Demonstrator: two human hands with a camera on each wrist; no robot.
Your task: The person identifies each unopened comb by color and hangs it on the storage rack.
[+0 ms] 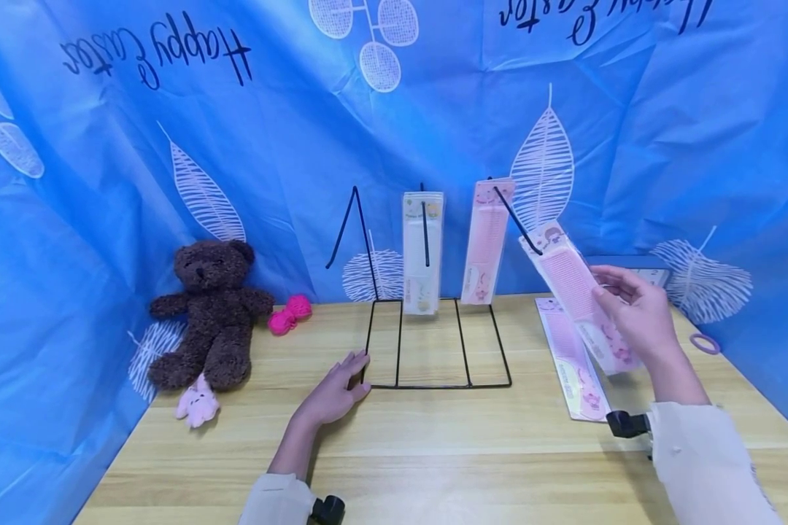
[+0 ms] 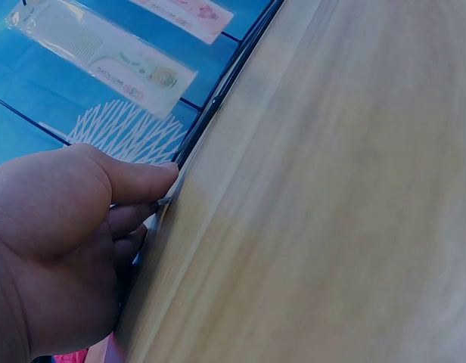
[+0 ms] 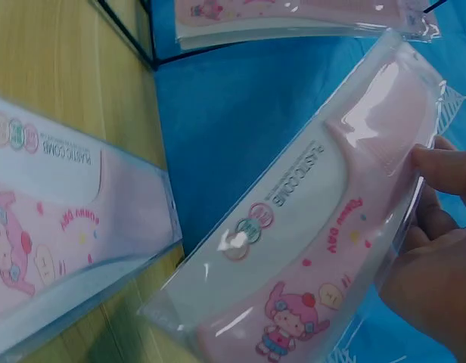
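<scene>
Pink comb pinched in right grip and rack in left grip, seemingly for steady alignment at hook.

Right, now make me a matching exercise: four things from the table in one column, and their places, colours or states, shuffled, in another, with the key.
1. Teddy bear
2. Whitish comb pack
3. Left hand
4. Right hand

A. Holding a pink comb pack
B. Dark brown
C. At the left side of the base of the black rack
D. On the rack's middle hook

Pairs: 1-B, 2-D, 3-C, 4-A
</scene>
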